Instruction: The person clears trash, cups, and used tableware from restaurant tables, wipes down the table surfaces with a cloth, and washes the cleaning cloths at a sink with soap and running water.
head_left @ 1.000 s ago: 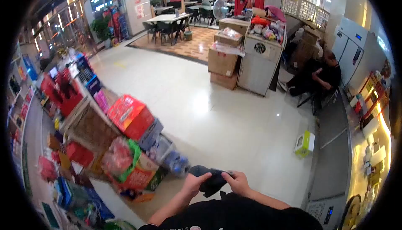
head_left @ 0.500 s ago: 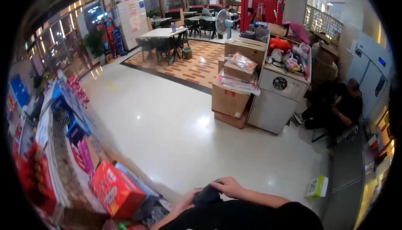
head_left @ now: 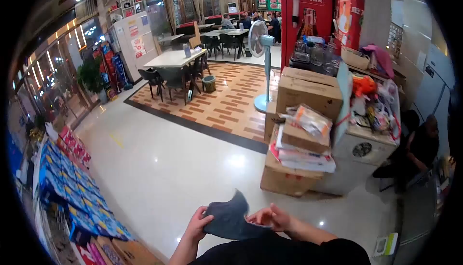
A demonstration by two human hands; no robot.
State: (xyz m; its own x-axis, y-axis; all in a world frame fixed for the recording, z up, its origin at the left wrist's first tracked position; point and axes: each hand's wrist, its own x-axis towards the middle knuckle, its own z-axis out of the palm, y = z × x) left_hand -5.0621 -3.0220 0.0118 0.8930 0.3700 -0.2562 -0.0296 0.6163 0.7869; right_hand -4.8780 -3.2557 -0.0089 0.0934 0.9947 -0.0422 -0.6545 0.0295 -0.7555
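A dark grey piece of cloth [head_left: 226, 219] is spread between my hands at the bottom middle of the view, one pointed end sticking up. My left hand [head_left: 197, 222] pinches its left edge between thumb and fingers. At the cloth's right edge is my right hand [head_left: 272, 217], thumb raised and fingers curled with the palm partly showing. Its fingertips are beside or behind the cloth edge, and their hold on it is unclear.
Stacked cardboard boxes [head_left: 308, 93] stand right of centre, beside a white cabinet [head_left: 364, 146] topped with bags. A person [head_left: 424, 142] sits at the far right. Blue packages [head_left: 79, 188] line the left. Ahead are a fan [head_left: 267, 67], a white table [head_left: 174, 58] and chairs.
The view has moved forward, with boxes and tables nearer. The dark cloth, bunched between my hands before, is now opened out. My right hand has shifted to its right edge.
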